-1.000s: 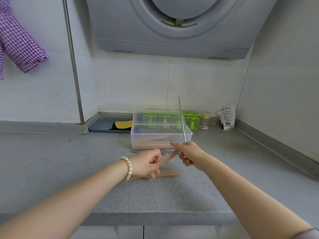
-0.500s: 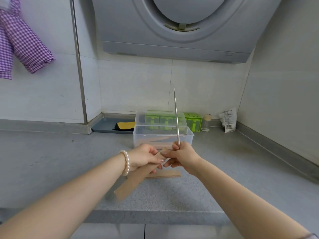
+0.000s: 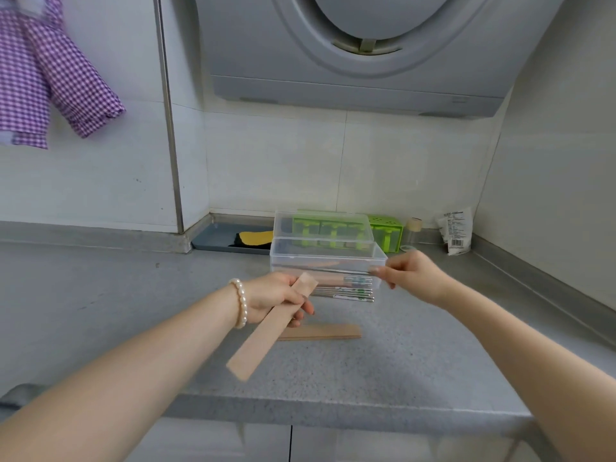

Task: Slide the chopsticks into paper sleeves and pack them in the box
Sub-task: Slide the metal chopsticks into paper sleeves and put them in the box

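Nearest the camera, the left hand (image 3: pixel 278 300), with a pearl bracelet (image 3: pixel 240 303) at the wrist, curls its fingers round a brown paper sleeve (image 3: pixel 266 331) that slants down toward the counter edge. Just behind it a second sleeve (image 3: pixel 320 331) lies flat on the grey counter (image 3: pixel 100 311). Farther back, loose metal chopsticks (image 3: pixel 346 293) lie against the front of the clear box (image 3: pixel 328 261). The right hand (image 3: pixel 411 275) pinches the end of one chopstick (image 3: pixel 340 271), held level across the box front. Green containers (image 3: pixel 386 230) stand at the wall.
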`<state>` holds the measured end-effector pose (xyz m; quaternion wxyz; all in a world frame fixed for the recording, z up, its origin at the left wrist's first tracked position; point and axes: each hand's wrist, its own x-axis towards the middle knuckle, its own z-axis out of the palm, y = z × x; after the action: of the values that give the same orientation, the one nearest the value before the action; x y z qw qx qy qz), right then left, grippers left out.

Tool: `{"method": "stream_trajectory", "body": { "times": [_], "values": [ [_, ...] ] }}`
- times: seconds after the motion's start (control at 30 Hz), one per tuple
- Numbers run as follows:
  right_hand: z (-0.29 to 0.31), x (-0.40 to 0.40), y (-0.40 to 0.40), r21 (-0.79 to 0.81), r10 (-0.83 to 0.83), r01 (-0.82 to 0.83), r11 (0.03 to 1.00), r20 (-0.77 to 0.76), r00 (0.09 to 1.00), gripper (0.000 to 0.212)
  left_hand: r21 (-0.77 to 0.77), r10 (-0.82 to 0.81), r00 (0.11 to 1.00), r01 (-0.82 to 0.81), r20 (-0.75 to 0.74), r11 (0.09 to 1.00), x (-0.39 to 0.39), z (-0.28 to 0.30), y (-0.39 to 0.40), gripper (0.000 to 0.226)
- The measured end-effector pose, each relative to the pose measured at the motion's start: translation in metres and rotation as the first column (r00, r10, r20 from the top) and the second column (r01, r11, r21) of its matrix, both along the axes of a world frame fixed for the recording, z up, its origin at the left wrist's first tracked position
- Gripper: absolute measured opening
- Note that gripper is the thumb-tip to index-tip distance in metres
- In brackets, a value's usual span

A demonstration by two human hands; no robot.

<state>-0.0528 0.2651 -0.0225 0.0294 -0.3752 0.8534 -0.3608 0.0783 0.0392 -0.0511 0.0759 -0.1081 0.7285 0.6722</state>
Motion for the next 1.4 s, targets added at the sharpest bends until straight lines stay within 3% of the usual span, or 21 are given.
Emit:
{"method": "stream_trajectory", "body": {
  "times": [0.13,0.33,0.67,0.87,1.27,1.4],
  "values": [
    [0.019,-0.009,0.028,-0.071,0.006,-0.006,0.997,-0.005,1.0,0.039,-0.015,-0.056,0.997,0.057,0.043,0.998,0.001,-0.001,-0.002,0.015],
    [0.024,-0.023,0.045,0.013,-0.14,0.142,0.99,-0.115,0.983,0.041,-0.144,-0.111,0.994,0.112,0.012,0.983,-0.003,-0.007,0.001,0.004],
    [0.021,-0.014,0.04,0.019,-0.195,0.207,0.978,-0.263,0.945,0.038,-0.258,-0.111,0.994,0.112,0.017,0.96,-0.002,-0.007,0.004,0.006],
    [0.02,-0.013,0.037,0.056,-0.149,0.169,0.984,-0.265,0.953,0.038,-0.334,-0.153,0.988,0.155,0.033,0.93,-0.001,-0.009,0.005,0.022],
    [0.004,-0.003,0.016,0.09,0.055,-0.056,0.994,0.017,0.998,0.037,-0.388,-0.305,0.951,0.298,0.044,0.872,-0.001,-0.006,0.024,0.033],
    [-0.003,0.006,0.002,0.026,0.12,-0.13,0.991,0.248,0.961,0.041,-0.38,-0.335,0.94,0.334,0.066,0.863,-0.001,-0.007,0.034,0.034]
  ]
}}
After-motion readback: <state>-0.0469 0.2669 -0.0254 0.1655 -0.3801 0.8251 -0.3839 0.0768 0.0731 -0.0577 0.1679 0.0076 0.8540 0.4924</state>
